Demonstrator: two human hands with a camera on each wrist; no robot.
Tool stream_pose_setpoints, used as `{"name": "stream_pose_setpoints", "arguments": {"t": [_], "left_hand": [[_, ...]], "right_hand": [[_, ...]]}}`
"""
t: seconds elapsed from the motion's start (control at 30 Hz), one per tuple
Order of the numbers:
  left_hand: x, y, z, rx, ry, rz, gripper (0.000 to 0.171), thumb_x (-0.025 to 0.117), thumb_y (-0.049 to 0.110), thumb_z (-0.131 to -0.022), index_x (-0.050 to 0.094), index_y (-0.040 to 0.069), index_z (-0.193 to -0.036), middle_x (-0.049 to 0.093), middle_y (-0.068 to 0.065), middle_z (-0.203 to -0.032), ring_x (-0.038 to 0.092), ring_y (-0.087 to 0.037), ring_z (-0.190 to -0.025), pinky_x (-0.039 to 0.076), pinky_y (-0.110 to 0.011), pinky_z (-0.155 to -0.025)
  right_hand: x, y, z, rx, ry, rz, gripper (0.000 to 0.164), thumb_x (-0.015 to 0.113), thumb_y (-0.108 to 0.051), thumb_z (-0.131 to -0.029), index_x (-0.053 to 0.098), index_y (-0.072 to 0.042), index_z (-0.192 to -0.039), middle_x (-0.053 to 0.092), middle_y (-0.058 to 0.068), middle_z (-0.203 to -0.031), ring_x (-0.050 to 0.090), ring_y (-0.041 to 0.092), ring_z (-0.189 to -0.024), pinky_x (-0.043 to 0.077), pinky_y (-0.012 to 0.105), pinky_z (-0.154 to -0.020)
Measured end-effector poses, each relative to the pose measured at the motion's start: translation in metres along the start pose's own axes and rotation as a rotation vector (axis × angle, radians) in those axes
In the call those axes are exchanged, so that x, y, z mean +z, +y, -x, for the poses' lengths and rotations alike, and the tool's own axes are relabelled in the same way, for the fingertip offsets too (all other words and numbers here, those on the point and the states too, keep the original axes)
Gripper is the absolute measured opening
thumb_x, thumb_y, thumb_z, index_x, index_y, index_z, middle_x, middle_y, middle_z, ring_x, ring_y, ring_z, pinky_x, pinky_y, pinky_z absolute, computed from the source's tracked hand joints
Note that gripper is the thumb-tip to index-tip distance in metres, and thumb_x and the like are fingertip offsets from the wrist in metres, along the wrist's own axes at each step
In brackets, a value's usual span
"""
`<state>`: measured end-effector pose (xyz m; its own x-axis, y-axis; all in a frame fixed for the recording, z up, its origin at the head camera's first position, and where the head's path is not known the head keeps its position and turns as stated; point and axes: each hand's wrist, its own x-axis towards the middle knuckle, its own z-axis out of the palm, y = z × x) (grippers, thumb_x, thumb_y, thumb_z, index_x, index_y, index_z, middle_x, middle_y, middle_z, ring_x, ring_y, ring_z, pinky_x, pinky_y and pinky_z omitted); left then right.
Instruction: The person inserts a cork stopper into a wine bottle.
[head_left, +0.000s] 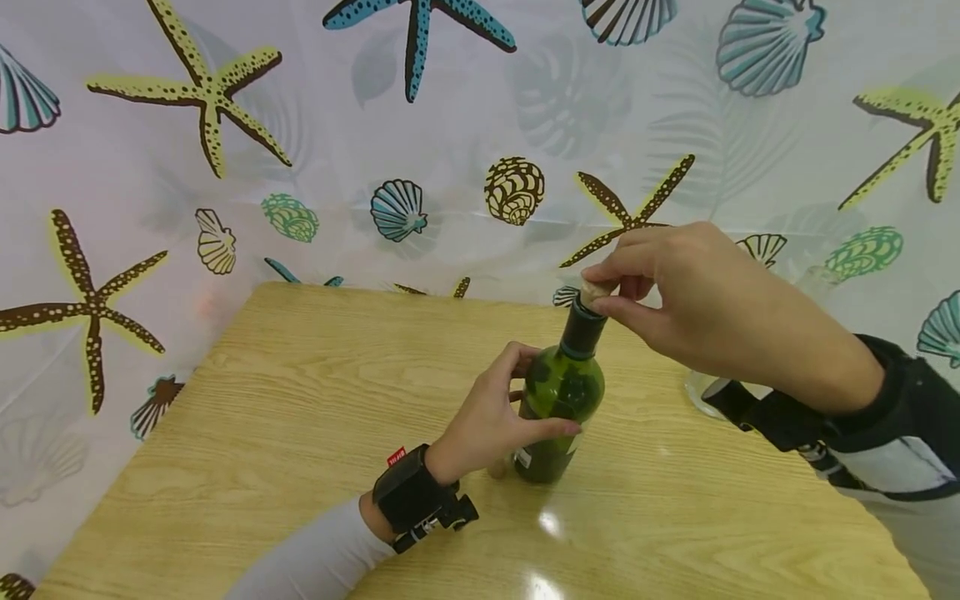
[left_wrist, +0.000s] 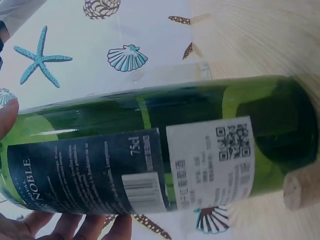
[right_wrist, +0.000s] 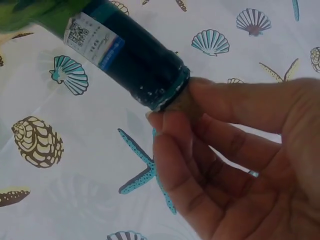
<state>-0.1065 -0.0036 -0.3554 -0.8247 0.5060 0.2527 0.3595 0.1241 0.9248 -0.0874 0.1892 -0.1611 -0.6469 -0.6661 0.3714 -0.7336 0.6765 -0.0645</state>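
Observation:
A green glass wine bottle (head_left: 564, 385) stands on the wooden table, its dark neck tipped slightly to the right in the head view. My left hand (head_left: 498, 412) grips the body, thumb across the front and fingers round the far side. At the bottle's mouth, my right hand (head_left: 678, 287) pinches a cork (right_wrist: 185, 106) between thumb and fingers. The cork's lower end meets the rim, and the fingers partly cover it. In the left wrist view the bottle's dark back label (left_wrist: 85, 172) and a white sticker (left_wrist: 212, 162) with a QR code show.
A second cork (left_wrist: 299, 190) lies by the bottle's base. Behind my right forearm stands a clear glass vessel (head_left: 693, 392), mostly hidden. The wooden table (head_left: 322, 375) ends at a white cloth (head_left: 465, 125) printed with starfish and shells.

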Motion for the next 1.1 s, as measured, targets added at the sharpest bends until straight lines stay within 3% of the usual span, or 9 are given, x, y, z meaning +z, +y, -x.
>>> {"name": "stream_pose_setpoints", "arguments": {"t": [0.1, 0.27, 0.37, 0.43, 0.6, 0.8, 0.87, 0.97, 1.1], "left_hand": [[-0.006, -0.003, -0.004, -0.003, -0.072, -0.006, 0.074, 0.085, 0.028, -0.077, 0.040, 0.021, -0.135, 0.052, 0.002, -0.126, 0.053, -0.013, -0.115, 0.048, -0.041, -0.095], [-0.027, -0.017, -0.018, 0.006, -0.354, 0.097, 0.089, 0.082, 0.017, -0.080, 0.026, 0.030, -0.149, 0.045, 0.002, -0.140, 0.046, -0.013, -0.128, 0.039, -0.046, -0.106], [-0.035, -0.025, -0.026, 0.016, -0.486, 0.172, 0.086, 0.079, 0.011, -0.083, 0.027, 0.026, -0.151, 0.048, 0.000, -0.139, 0.048, -0.014, -0.128, 0.038, -0.042, -0.107], [-0.037, -0.029, -0.028, 0.026, -0.524, 0.198, 0.081, 0.077, 0.010, -0.085, 0.030, 0.021, -0.150, 0.050, -0.001, -0.138, 0.049, -0.014, -0.127, 0.039, -0.039, -0.106], [-0.031, -0.030, -0.028, 0.086, -0.455, 0.194, 0.077, 0.078, 0.015, -0.085, 0.034, 0.019, -0.148, 0.052, -0.002, -0.134, 0.052, -0.016, -0.123, 0.043, -0.041, -0.102], [-0.012, -0.022, -0.016, 0.071, -0.193, 0.084, 0.080, 0.081, 0.016, -0.081, 0.036, 0.027, -0.146, 0.050, 0.005, -0.135, 0.050, -0.012, -0.122, 0.043, -0.044, -0.100], [-0.009, -0.020, -0.012, 0.065, -0.146, 0.043, 0.084, 0.083, 0.021, -0.080, 0.033, 0.028, -0.147, 0.047, 0.006, -0.138, 0.048, -0.011, -0.124, 0.041, -0.044, -0.103], [-0.016, -0.018, -0.011, 0.056, -0.182, -0.006, 0.089, 0.084, 0.025, -0.078, 0.029, 0.030, -0.148, 0.043, 0.007, -0.141, 0.043, -0.012, -0.129, 0.038, -0.048, -0.106], [-0.037, -0.022, -0.020, 0.048, -0.364, -0.021, 0.095, 0.085, 0.021, -0.078, 0.025, 0.037, -0.149, 0.038, 0.013, -0.145, 0.036, -0.011, -0.135, 0.031, -0.052, -0.109]], "right_hand": [[-0.002, 0.001, -0.001, 0.016, -0.038, -0.002, 0.021, 0.077, -0.009, -0.084, 0.074, -0.010, -0.105, 0.068, -0.006, -0.092, 0.060, 0.006, -0.075, 0.051, 0.027, -0.062], [-0.004, 0.012, -0.003, -0.035, -0.136, -0.101, 0.036, 0.076, -0.010, -0.086, 0.067, -0.016, -0.121, 0.065, -0.011, -0.100, 0.061, 0.006, -0.083, 0.052, 0.028, -0.064], [-0.001, 0.017, -0.004, -0.056, -0.155, -0.171, 0.036, 0.074, -0.010, -0.088, 0.066, -0.018, -0.123, 0.065, -0.010, -0.107, 0.062, 0.005, -0.087, 0.052, 0.028, -0.067], [0.001, 0.020, -0.004, -0.071, -0.137, -0.200, 0.032, 0.073, -0.009, -0.089, 0.069, -0.018, -0.119, 0.066, -0.009, -0.110, 0.062, 0.004, -0.087, 0.051, 0.026, -0.067], [0.001, 0.022, -0.002, -0.086, -0.035, -0.202, 0.030, 0.076, -0.006, -0.084, 0.074, -0.018, -0.112, 0.068, -0.009, -0.105, 0.062, 0.002, -0.079, 0.047, 0.019, -0.060], [-0.001, 0.018, 0.000, -0.031, 0.042, -0.160, 0.028, 0.078, -0.009, -0.082, 0.075, -0.016, -0.109, 0.069, -0.011, -0.098, 0.059, 0.001, -0.073, 0.041, 0.017, -0.052], [-0.001, 0.016, 0.000, -0.001, 0.045, -0.141, 0.026, 0.078, -0.011, -0.083, 0.075, -0.016, -0.109, 0.069, -0.010, -0.097, 0.059, 0.003, -0.075, 0.042, 0.018, -0.054], [-0.001, 0.013, -0.001, 0.018, 0.026, -0.128, 0.032, 0.078, -0.011, -0.083, 0.072, -0.015, -0.115, 0.069, -0.010, -0.098, 0.062, 0.005, -0.082, 0.049, 0.024, -0.065], [-0.002, 0.014, -0.002, -0.019, 0.000, -0.156, 0.039, 0.078, -0.008, -0.083, 0.068, -0.018, -0.120, 0.069, -0.010, -0.105, 0.062, 0.004, -0.090, 0.053, 0.028, -0.073]]}}
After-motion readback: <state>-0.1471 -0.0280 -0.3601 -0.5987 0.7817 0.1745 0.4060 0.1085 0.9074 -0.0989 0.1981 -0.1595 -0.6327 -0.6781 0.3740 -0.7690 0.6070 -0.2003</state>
